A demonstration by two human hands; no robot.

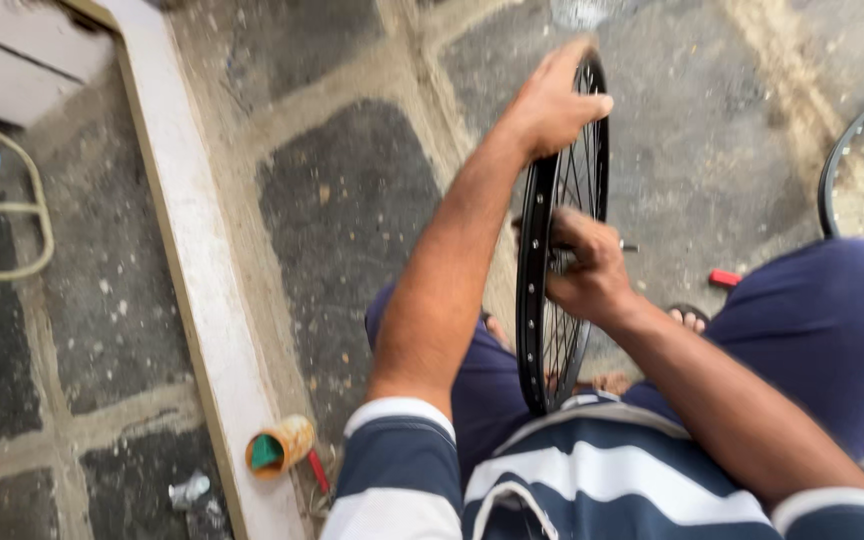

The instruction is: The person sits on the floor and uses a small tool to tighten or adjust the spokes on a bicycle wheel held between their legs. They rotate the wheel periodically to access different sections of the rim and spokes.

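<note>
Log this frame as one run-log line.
left hand: grips top of wheel rim | right hand: at hub, holds spokes | wheel: upright between knees | second wheel: right edge

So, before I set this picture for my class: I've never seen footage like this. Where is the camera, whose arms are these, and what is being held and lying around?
The camera sits on the person's head and looks down, so the two bare arms are the wearer's own, above a striped shirt and dark blue trousers. The person seems to sit low over a stone-paved floor. Between the knees stands a black spoked bicycle wheel, upright and seen nearly edge-on. The left hand grips the top of its rim. The right hand is at the hub in the middle, closed around something too blurred to name. On the floor lie a small red item, an orange can on its side beside a pale wooden beam, and part of a second wheel at the right edge.
</note>
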